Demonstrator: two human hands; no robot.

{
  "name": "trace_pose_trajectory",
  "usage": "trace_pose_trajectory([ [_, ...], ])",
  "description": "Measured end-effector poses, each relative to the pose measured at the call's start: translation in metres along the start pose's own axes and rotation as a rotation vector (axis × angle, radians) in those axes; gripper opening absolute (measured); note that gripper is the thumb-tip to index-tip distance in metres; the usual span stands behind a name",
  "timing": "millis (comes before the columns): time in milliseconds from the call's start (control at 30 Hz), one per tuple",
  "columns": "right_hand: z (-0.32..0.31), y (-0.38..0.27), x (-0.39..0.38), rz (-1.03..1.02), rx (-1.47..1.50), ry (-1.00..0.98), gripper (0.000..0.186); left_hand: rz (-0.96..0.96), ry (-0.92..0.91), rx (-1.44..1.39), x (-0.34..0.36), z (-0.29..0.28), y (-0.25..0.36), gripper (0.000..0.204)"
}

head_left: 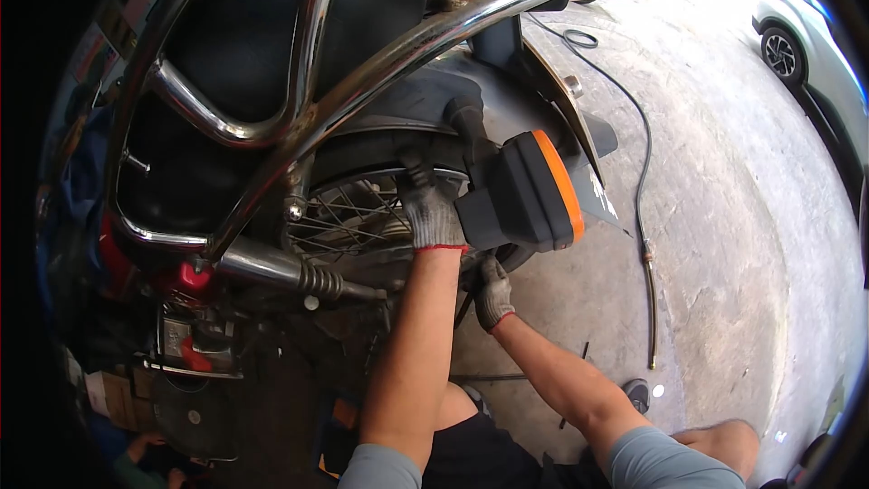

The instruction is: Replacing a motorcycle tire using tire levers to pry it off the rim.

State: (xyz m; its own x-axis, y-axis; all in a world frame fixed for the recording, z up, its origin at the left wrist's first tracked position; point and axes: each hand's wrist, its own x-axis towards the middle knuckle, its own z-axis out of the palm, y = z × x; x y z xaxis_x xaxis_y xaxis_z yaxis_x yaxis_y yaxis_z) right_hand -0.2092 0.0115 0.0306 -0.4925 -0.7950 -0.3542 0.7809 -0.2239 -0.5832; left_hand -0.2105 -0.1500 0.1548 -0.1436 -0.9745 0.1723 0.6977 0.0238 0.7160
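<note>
Wheel (362,215), under the fender (398,101), has 2 gloved hands at it: the left hand (434,213) lies over its upper tire (367,147), the right hand (493,292) is at its lower right side; I can't tell how tightly either grip closes. It probably handles heavy and stiff, with thin spokes (337,214) easily bent; tire rubber seems the surest hold. A black-and-orange lamp (543,195) juts beside the left wrist; chrome rails (389,70) crowd above. Rightward, the concrete floor (715,217) gives room toward the white car (819,45) at its edge, with a hose (645,163) lying between.

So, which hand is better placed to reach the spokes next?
Probably your left hand: it's at the wheel rim beside the spokes, while your right hand is lower in view, farther away.
</note>
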Motion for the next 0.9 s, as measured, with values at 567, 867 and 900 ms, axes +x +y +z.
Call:
trace_pose_trajectory([
  [567,-0.05,-0.168,-0.058,0.733,-0.37,-0.412,0.05,-0.665,-0.192,-1.26,0.013,-0.009,-0.006,0.02],
  [867,-0.062,-0.205,-0.04,0.783,-0.734,-0.366,0.05,0.048,-0.322,0.307,-0.013,-0.022,-0.024,0.041],
  [900,-0.064,-0.208,-0.036,0.786,-0.733,-0.368,0.05,0.043,-0.345,0.199,-0.014,-0.021,-0.022,0.042],
])
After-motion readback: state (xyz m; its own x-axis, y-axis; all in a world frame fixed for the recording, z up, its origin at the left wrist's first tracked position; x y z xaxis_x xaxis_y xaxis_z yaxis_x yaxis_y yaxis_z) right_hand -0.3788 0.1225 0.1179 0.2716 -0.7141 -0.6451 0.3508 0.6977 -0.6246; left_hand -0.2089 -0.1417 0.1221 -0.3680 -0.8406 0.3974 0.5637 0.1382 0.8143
